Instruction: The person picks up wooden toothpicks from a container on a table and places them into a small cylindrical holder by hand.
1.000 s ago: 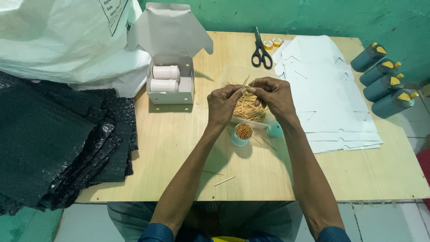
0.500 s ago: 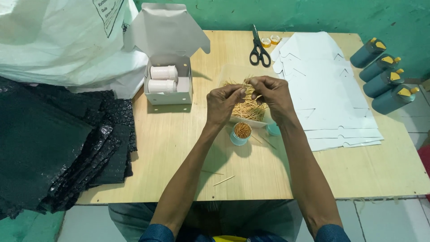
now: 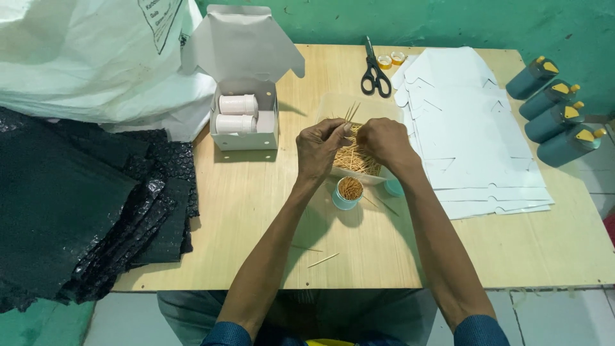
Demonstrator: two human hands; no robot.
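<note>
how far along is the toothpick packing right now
Done: two white capped jars lie in the open white box. In hand: left hand and right hand pinch toothpicks above the tray pile; the blue jar looks nearly full. Left: flat white cartons unfolded.

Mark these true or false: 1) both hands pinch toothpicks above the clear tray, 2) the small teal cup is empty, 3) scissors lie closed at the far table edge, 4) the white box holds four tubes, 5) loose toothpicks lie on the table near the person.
1) True: left hand and right hand hold toothpicks over the clear tray.
2) False: the teal cup is packed with toothpicks.
3) True: scissors closed.
4) False: the white box shows two white tubes.
5) True: loose toothpick lies on the wooden table.
</note>
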